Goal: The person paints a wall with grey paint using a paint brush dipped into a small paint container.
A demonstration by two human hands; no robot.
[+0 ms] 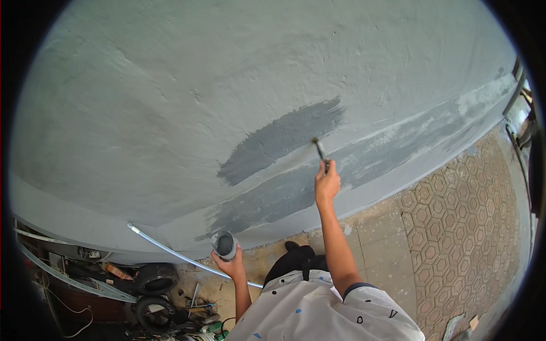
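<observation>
My right hand (327, 183) is closed around the handle of a paintbrush (319, 149), its bristles pointing up at the wall. The bristle tip lies over the lower edge of a dark grey painted patch (278, 139); whether it touches the wall I cannot tell. In my left hand (230, 265) is a small cup of grey paint (225, 245), held with its mouth facing up, low and to the left of the brush. The wall (170, 79) is a lighter grey, with a second darker, streaky band (364, 162) running along its lower part.
A pale blue-white tube (170, 250) leans slantwise at the left. Tyres (154, 278), loose tools and bottles crowd the floor at the lower left, beside a metal ladder-like frame (85, 284). Hexagonal paving (466, 227) covers the ground to the right.
</observation>
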